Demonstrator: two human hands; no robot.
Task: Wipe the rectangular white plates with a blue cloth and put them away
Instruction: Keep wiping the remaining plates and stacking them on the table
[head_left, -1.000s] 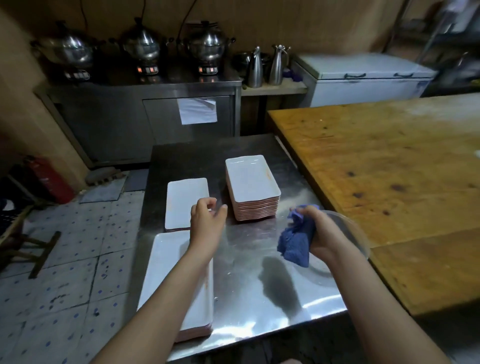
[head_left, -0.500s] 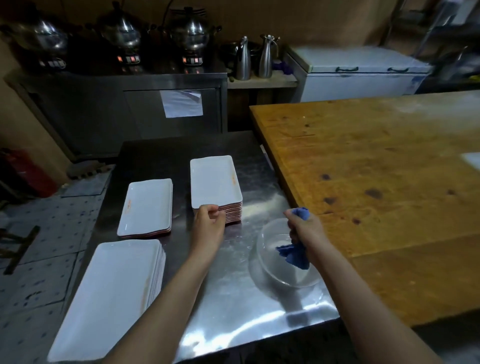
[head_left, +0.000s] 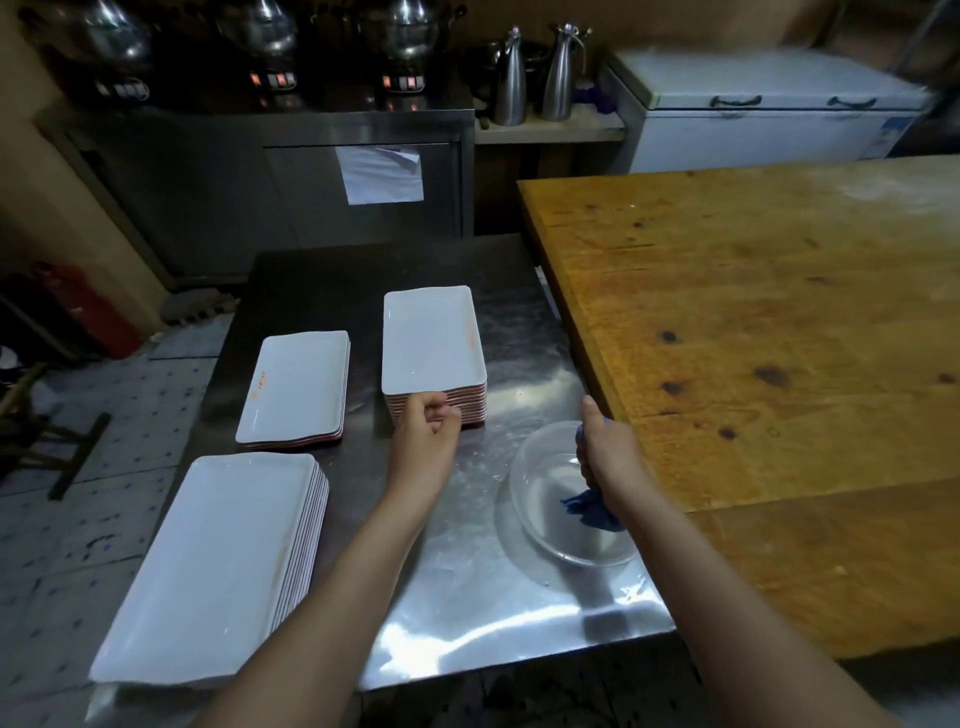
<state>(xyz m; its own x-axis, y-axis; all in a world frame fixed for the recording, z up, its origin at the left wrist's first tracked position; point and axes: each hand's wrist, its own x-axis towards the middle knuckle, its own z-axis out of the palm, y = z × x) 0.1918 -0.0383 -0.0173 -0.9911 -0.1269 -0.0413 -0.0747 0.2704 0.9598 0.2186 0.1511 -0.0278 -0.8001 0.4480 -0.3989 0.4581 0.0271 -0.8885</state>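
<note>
Pinching the tallest of three plate stacks (head_left: 434, 338) (head_left: 298, 384) (head_left: 208, 561), left fingers (head_left: 441, 414) curl; right fingers (head_left: 591, 413) clutch one blue cloth (head_left: 592, 512).

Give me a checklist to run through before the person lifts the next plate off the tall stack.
1. Blue cloth held by right hand: ok, over the clear bowl.
2. Left hand at tall stack near edge: ok.
3. Firm hold on top plate: cannot tell.
4. Cloth wrung out: cannot tell.
5. Bare steel table in front for wiping: ok.
6. Low stack alongside to receive it: ok.
</note>
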